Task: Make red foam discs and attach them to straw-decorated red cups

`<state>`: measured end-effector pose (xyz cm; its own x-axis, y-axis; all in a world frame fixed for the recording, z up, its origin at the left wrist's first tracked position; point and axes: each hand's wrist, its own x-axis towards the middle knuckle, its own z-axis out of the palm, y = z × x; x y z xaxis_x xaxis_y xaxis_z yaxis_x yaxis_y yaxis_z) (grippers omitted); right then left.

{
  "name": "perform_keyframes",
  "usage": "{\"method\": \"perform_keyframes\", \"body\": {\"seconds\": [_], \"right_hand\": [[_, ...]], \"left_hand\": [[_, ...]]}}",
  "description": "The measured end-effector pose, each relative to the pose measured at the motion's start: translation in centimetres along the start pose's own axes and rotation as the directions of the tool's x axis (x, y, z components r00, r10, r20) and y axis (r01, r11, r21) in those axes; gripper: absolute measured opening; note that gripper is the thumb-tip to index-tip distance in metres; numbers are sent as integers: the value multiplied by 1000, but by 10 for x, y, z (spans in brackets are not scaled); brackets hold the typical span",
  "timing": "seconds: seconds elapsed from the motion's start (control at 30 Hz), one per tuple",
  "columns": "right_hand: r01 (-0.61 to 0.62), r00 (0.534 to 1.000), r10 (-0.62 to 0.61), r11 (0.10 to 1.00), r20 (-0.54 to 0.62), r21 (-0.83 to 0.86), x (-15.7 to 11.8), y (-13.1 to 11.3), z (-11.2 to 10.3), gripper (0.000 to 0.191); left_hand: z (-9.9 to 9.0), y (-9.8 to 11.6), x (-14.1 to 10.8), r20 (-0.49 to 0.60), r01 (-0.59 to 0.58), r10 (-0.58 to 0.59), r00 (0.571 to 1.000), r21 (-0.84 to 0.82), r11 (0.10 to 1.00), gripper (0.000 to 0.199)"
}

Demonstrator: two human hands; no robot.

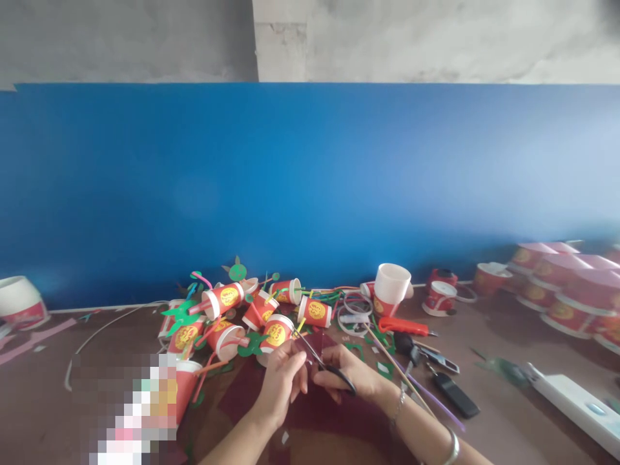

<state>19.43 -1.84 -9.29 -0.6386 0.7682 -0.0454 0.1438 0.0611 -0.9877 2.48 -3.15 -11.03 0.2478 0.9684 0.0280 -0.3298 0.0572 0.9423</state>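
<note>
My right hand (351,373) is closed round a pair of scissors (339,377) with dark handles. The blades point up and to the left, passing close to the fingers of my left hand (279,380). My left hand is pinched on a piece of dark red paper (317,342) that rises between the two hands; its exact hold is partly hidden. More dark red sheet (334,413) lies on the table below. Just beyond my hands is a pile of red and white paper cups (276,332) with straws and green paper cutouts (252,344).
A tall white cup (392,282), an orange-handled tool (404,326) and a black key fob (454,392) lie to the right. Farther right are stacked red cups (574,303) and a long white device (576,407). A blue panel (310,181) stands behind the table.
</note>
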Motion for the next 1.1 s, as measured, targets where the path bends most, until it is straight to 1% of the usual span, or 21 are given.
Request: {"method": "perform_keyframes", "body": {"seconds": [0.17, 0.33, 0.43, 0.57, 0.7, 0.83, 1.1], "right_hand": [[-36, 999, 36, 999, 3, 15, -1, 4, -3, 34], [-47, 999, 47, 999, 23, 11, -1, 2, -4, 35], [-59, 998, 59, 998, 9, -4, -1, 3, -4, 33], [-75, 997, 75, 997, -7, -8, -2, 5, -5, 31], [-67, 997, 66, 998, 29, -1, -2, 5, -8, 34], [-76, 994, 72, 996, 77, 44, -2, 5, -10, 37], [-117, 990, 110, 990, 89, 80, -1, 4, -13, 35]], "left_hand": [[3, 5, -1, -20, 1, -1, 1000, -3, 1000, 25], [5, 7, -1, 9, 19, -18, 1000, -62, 998, 22], [6, 8, -1, 20, 26, -24, 1000, -94, 995, 21], [7, 9, -2, 5, 29, -28, 1000, -122, 992, 19], [6, 8, -3, 5, 34, -34, 999, -149, 988, 18], [6, 7, -3, 1, 33, -34, 999, -164, 986, 16], [7, 9, -5, 38, 20, -13, 999, -170, 985, 12]]}}
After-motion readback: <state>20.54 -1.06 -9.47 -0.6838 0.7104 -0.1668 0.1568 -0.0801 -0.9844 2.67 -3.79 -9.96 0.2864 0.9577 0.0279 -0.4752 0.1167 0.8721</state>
